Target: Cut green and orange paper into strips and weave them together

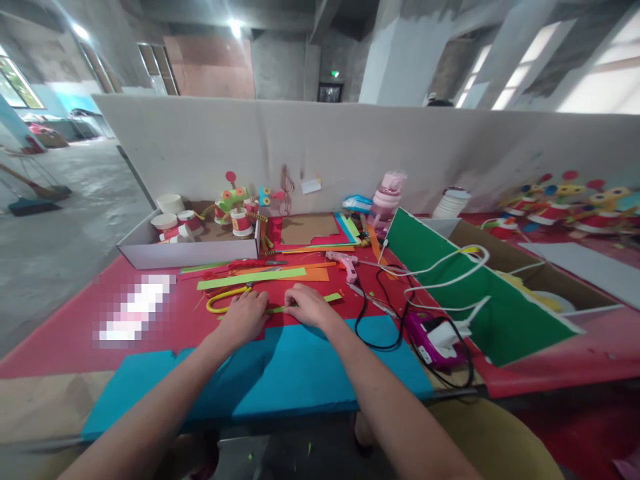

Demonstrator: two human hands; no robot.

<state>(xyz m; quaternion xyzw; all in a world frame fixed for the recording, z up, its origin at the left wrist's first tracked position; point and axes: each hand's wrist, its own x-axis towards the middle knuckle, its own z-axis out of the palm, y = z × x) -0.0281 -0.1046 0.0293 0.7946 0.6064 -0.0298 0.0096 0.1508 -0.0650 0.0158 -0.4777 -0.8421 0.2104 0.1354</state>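
Observation:
My left hand (246,316) and my right hand (305,304) are side by side over the red table cover, above the back edge of a blue sheet (300,367). A thin green paper strip (332,297) runs between them, with the fingers of both hands closed on it. Yellow-handled scissors (218,301) lie beside my left hand, partly hidden by it. Just behind the hands is a wider light green strip (255,277), over orange paper (317,274). A pink glue gun (346,264) rests behind my right hand.
A white box (190,254) with paper cups and a green figure stands at the back left. At right are a green-sided box (450,287), a purple power strip (434,341) and loose cables. A pink bottle (389,199) stands by the partition (340,147).

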